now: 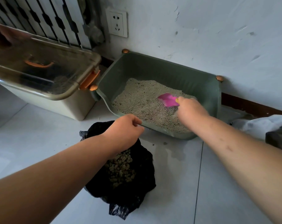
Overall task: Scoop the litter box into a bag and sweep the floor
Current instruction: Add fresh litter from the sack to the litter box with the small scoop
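The left hand (125, 128) curls its fingers on the top edge of the black bag (143, 160), which sits on the floor just in front of the litter box (169, 67). The right hand (191, 109) grips the pink scoop (168, 100), its blade pointing to 10 o'clock in the litter (137, 97). The bag's mouth lies at 7 o'clock from the scoop, so I judge the load must swing back and left.
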